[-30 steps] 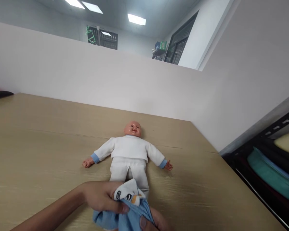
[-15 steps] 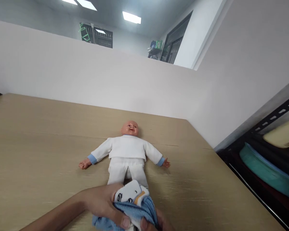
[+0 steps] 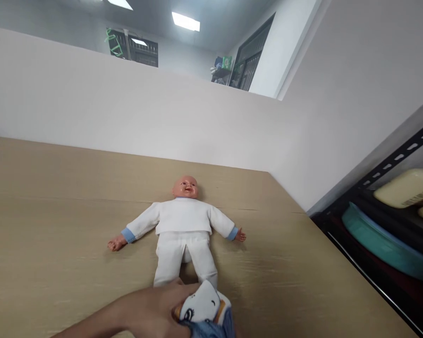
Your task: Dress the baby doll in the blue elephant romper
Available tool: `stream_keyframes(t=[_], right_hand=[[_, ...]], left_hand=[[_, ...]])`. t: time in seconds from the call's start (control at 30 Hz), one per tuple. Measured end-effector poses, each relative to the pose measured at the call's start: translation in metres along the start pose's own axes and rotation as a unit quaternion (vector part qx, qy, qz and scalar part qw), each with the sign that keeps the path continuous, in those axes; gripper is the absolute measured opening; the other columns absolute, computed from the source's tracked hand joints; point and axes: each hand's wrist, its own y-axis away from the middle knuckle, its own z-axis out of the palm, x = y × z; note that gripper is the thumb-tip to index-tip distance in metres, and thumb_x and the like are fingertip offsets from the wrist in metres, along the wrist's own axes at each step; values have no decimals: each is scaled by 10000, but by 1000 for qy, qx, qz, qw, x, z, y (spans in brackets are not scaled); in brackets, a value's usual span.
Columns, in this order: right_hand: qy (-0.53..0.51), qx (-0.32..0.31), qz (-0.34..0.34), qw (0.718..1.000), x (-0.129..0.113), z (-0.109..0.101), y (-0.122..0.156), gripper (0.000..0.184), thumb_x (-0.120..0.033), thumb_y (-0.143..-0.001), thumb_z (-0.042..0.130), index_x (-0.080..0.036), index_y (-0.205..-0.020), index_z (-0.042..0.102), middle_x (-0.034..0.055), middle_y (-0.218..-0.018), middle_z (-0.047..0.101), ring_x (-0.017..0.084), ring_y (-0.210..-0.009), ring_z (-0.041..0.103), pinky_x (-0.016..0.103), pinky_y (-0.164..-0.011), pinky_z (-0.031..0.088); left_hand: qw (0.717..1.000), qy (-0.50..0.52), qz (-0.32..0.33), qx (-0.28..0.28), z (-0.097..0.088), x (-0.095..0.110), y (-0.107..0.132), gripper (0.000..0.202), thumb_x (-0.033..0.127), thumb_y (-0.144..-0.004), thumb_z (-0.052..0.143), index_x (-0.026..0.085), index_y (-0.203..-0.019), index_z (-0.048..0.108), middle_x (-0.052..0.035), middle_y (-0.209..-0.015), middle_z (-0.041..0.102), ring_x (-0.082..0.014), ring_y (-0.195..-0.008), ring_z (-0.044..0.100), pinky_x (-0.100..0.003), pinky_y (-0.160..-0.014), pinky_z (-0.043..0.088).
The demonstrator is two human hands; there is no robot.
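At the bottom of the head view, my left hand (image 3: 151,310) is closed around a bunched blue and white cloth (image 3: 206,305) with a cartoon face on it. What kind of cloth item it is cannot be made out. My right hand does not show; the spot where it would be is below the frame or behind the cloth. Just beyond the cloth lies a baby doll (image 3: 185,217) on its back, arms spread, in a white top and trousers with blue cuffs. The doll's feet are hidden behind my hand and the cloth.
The doll lies on a wooden table (image 3: 66,225) that meets a white wall (image 3: 144,112) at the back. To the right stands a black shelf rack (image 3: 370,180) with a teal basin (image 3: 384,244) and a cream bottle (image 3: 405,188).
Both hands and the cloth have moved down towards the frame's lower edge, and my right hand has dropped out of sight. More of the doll's legs shows. The view has shifted slightly.
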Motion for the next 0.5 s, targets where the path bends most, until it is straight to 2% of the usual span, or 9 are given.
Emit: stream_keyframes(t=[0.07,0.1,0.13,0.2,0.23,0.27,0.33,0.4,0.5], right_hand=[[-2,33,-3,999,-8,-7,-45,292,-449,-1082,593,-244,-1245,722,36,-1295,702,347,-1184,674,437,-942,634],[-3,49,-6,999,-12,-11,-67,306,-465,-1075,603,-282,-1304,690,83,-1355,677,307,-1191,664,462,-943,645],[-4,67,-8,998,-16,-13,-89,338,-462,-1088,576,-257,-1335,678,69,-1372,667,336,-1225,658,464,-970,631],[-4,100,-11,995,-22,-17,-126,332,-449,-1064,628,-300,-1358,667,67,-1385,672,389,-1300,618,500,-965,631],[-2,114,-13,993,-25,-18,-141,362,-454,-1068,611,-300,-1393,646,100,-1420,645,358,-1321,603,520,-989,629],[0,128,-14,992,-27,-18,-152,362,-435,-1098,544,-256,-1394,655,92,-1413,646,381,-1354,585,519,-1027,608],[2,152,-20,988,-28,-17,-164,381,-411,-1118,486,-214,-1394,659,93,-1389,649,384,-1371,578,518,-1053,593],[-1,170,-29,985,-26,-17,-165,352,-409,-1095,560,-228,-1380,661,92,-1370,662,366,-1325,614,508,-1021,612],[-10,192,-46,980,-18,-17,-149,313,-427,-1101,556,-236,-1311,689,72,-1345,682,331,-1239,666,456,-973,632]], left_hand=[[994,-87,-46,50,11,2,3,368,284,-663,732,248,-1024,678,-29,-942,719,-309,-907,678,-337,-751,561],[989,-119,-60,70,18,1,4,364,298,-689,744,254,-1043,669,-41,-962,718,-329,-949,678,-356,-800,560],[984,-145,-64,83,25,-2,4,356,310,-723,751,259,-1063,660,-47,-972,719,-337,-962,679,-370,-842,553],[976,-182,-62,99,40,-12,0,376,306,-778,752,270,-1136,640,-54,-1000,734,-339,-957,688,-391,-905,529],[973,-198,-59,106,46,-18,-3,410,298,-785,759,269,-1173,627,-64,-1020,745,-342,-953,694,-405,-932,516],[969,-214,-57,109,52,-25,-6,445,291,-791,763,265,-1209,614,-80,-1037,754,-350,-954,700,-423,-956,502],[960,-248,-60,114,59,-35,-13,492,280,-797,759,247,-1260,595,-107,-1024,764,-368,-953,706,-463,-992,481],[954,-273,-72,104,61,-38,-17,533,281,-791,757,220,-1292,584,-119,-981,764,-376,-946,703,-491,-1010,473],[950,-288,-76,91,55,-27,-15,565,293,-799,742,205,-1333,580,-154,-1154,743,-392,-1126,650,-498,-1064,464]])
